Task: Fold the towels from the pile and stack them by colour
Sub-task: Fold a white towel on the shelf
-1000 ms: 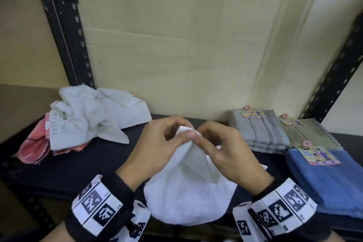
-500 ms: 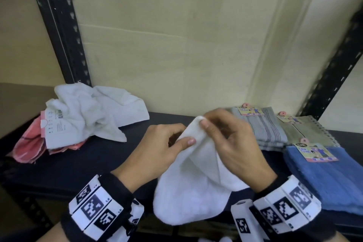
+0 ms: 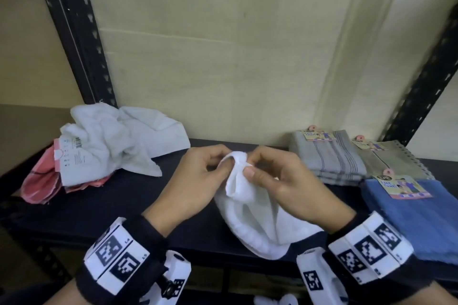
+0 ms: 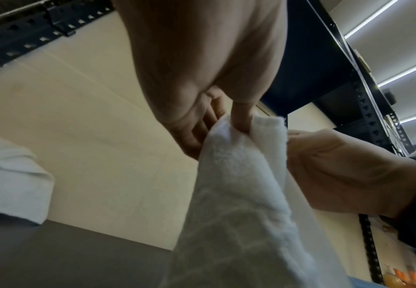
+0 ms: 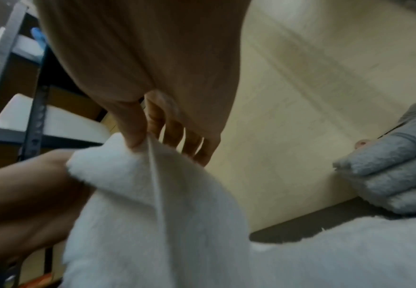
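A white towel (image 3: 250, 220) hangs over the front of the dark shelf (image 3: 104, 205), its top edge bunched between both hands. My left hand (image 3: 198, 181) pinches that edge from the left, thumb against the cloth (image 4: 241, 155). From the right, my right hand (image 3: 280, 181) pinches the same edge with thumb and forefinger (image 5: 137, 140). A loose pile of white towels (image 3: 116, 141) lies at the back left over a pink towel (image 3: 39, 181). Folded grey (image 3: 329, 156), beige (image 3: 391, 163) and blue (image 3: 421, 218) towels sit at the right.
Black perforated uprights (image 3: 74, 32) stand at both back corners, with a pale wall board (image 3: 223, 57) behind the shelf. Paper labels (image 3: 406, 189) lie on the folded towels. Bare shelf surface shows between the pile and my hands.
My hands have drawn closer together, back to the middle of the shelf, with the towel's top edge gathered tighter between them. The right hand came down from its higher hold.
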